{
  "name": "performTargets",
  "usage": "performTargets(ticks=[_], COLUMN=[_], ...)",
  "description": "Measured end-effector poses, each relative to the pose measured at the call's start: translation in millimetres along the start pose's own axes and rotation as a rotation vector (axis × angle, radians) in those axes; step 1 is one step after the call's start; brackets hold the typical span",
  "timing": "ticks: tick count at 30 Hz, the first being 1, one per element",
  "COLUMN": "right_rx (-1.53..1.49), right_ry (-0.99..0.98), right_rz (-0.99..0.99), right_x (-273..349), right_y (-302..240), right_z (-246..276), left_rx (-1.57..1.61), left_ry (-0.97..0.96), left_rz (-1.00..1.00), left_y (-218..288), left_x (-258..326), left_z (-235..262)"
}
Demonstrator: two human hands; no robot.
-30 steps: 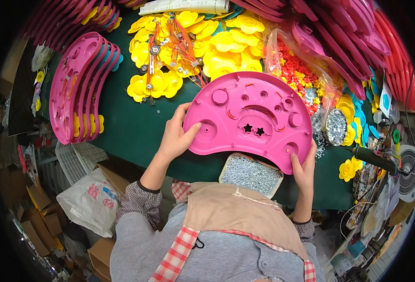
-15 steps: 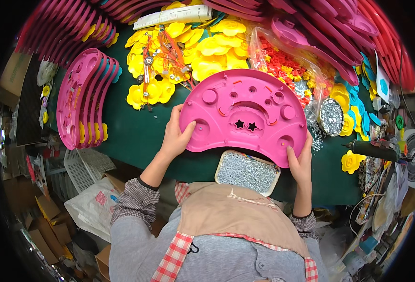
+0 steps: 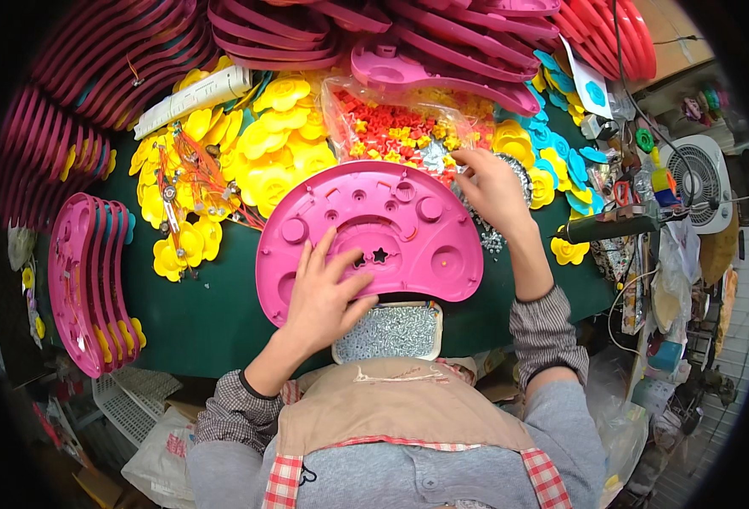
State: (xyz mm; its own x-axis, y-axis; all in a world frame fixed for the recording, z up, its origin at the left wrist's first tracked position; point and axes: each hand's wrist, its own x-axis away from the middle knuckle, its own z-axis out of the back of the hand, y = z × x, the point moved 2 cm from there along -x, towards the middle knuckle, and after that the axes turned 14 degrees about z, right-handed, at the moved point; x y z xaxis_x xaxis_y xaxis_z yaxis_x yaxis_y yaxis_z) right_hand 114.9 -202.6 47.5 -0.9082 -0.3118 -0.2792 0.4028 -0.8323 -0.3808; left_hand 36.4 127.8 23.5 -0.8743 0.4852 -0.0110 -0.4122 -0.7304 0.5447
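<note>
A pink half-moon plastic panel (image 3: 421, 231) lies on the green table, its moulded inner side up, with two star-shaped holes near the middle. Over its left half my left hand (image 3: 317, 293) is spread, fingers apart and slightly blurred, holding nothing. My right hand (image 3: 495, 193) is past the panel's upper right edge, beside a clear bag of small red and yellow pieces (image 3: 400, 127). Its fingers are bent but apart, and nothing shows between them. Behind this hand, a round tin of small metal parts (image 3: 523, 174) is partly hidden. A tray of screws (image 3: 389, 332) sits just below the panel.
Similar pink panels (image 3: 90, 284) stand in a row at left; more pink parts (image 3: 442, 68) pile up at the back. Yellow flower-shaped pieces (image 3: 277, 157) and wired parts (image 3: 175, 187) lie beyond the panel. At right are a dark electric screwdriver (image 3: 608, 225) and a fan (image 3: 698, 182).
Both hands have let go of the panel, which now rests on the table. My right hand has moved up to the bag of small pieces; the left has moved over the panel. The view has shifted.
</note>
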Motion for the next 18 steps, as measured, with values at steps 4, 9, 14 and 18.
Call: performTargets(ticks=[4,9,14,18], right_rx=[0.291,0.258,-0.228,-0.613], right_ry=[-0.284,-0.252,-0.118,-0.046], right_rz=[-0.146,-0.129,-0.267,-0.064], right_x=[-31,-52,-48,-26], right_y=[25,40,17,-47], right_z=[-29,-40,-18,-13], left_rx=[0.059,0.100,0.416,1.122], left_ry=[-0.010,-0.007,0.047,-0.012], left_rz=[-0.043,-0.055,0.003,0.255], left_y=[-2,-2,-7,-10], left_x=[9,0,-10,-30], left_z=[-2,-4,5,7])
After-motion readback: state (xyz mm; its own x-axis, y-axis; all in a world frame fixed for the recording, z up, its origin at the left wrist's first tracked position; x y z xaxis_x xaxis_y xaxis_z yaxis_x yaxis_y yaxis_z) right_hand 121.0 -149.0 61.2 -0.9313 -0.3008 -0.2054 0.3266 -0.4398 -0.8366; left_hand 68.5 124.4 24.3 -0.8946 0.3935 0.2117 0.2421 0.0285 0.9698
